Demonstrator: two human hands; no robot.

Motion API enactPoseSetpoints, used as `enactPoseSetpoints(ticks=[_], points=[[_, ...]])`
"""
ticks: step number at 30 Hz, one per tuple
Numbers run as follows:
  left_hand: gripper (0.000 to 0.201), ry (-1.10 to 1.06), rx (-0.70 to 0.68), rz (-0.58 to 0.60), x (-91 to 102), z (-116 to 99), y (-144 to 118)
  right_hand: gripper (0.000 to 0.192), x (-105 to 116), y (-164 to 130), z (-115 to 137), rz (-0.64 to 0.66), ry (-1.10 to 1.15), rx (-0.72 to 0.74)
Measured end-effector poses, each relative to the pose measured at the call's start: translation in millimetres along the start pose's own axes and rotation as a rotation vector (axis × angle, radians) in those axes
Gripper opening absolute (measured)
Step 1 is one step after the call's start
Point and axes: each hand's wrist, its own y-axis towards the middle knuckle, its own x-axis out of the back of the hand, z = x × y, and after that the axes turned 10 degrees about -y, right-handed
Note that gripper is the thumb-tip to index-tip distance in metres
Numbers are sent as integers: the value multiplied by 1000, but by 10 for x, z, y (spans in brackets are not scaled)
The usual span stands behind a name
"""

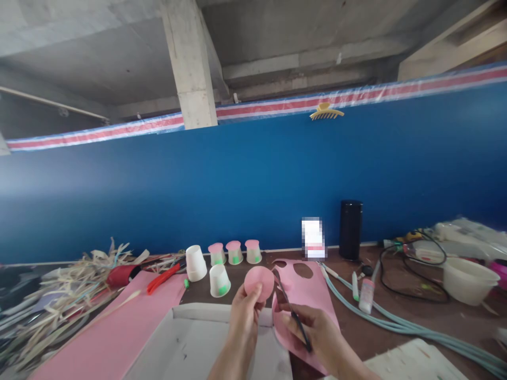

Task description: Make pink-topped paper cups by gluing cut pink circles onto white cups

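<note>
My left hand pinches a round pink disc between thumb and fingers, above the far edge of a white tray. Dark-handled scissors are gripped in my right hand, their blades pointing up and left toward the disc's right edge. Beneath and beyond the scissors lies a pink sheet with round holes cut near its far end. Several white cups stand upside down behind my hands; three, such as the back-row cup, carry pink tops and green patches. One nearer cup has a green patch and no pink top.
An open white box tray sits in front. To the left are a pink sheet, red pipe cleaners and a heap of pale strips. On the right lie blue-grey cables, a small bottle, a black cylinder and a white bowl.
</note>
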Motion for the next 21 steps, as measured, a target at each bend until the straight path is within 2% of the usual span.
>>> enactPoseSetpoints(ticks=[4, 9, 21], points=[[38, 10, -8, 15, 12, -4, -6, 54, 83, 17, -4, -54, -78, 11], [37, 3, -1, -34, 1, 13, 23, 59, 103, 31, -32, 7, -57, 12], [40, 33, -4, 1, 7, 14, 36, 56, 173, 42, -67, 61, -77, 53]])
